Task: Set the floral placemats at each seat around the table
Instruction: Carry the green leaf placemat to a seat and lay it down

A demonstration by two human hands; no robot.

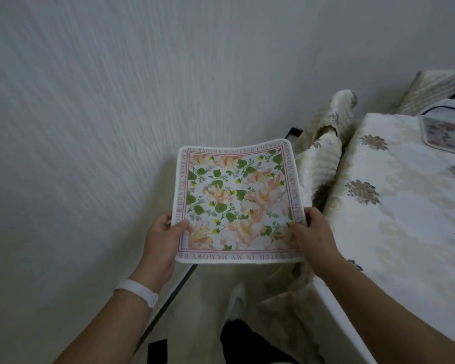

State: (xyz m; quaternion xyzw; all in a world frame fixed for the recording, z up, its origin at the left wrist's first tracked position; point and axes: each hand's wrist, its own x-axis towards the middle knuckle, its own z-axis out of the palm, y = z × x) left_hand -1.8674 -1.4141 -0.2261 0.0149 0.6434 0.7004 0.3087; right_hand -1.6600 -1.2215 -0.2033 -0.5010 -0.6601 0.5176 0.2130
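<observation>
I hold a square floral placemat (237,203) flat in the air in front of me, white-edged with pink flowers, green leaves and a border of lettering. My left hand (160,240) grips its near left corner, thumb on top. Its near right corner is pinched by my right hand (313,237). The mat hangs over the floor between the wall and the table, left of the table's edge. A second floral placemat (447,135) lies on the table at the far right, partly cut off by the frame.
A table (394,206) with a cream flower-patterned cloth fills the right side. A chair with a cream cover (326,143) stands tucked against its left edge. A white textured wall (116,101) runs along the left. My legs and pale floor show below.
</observation>
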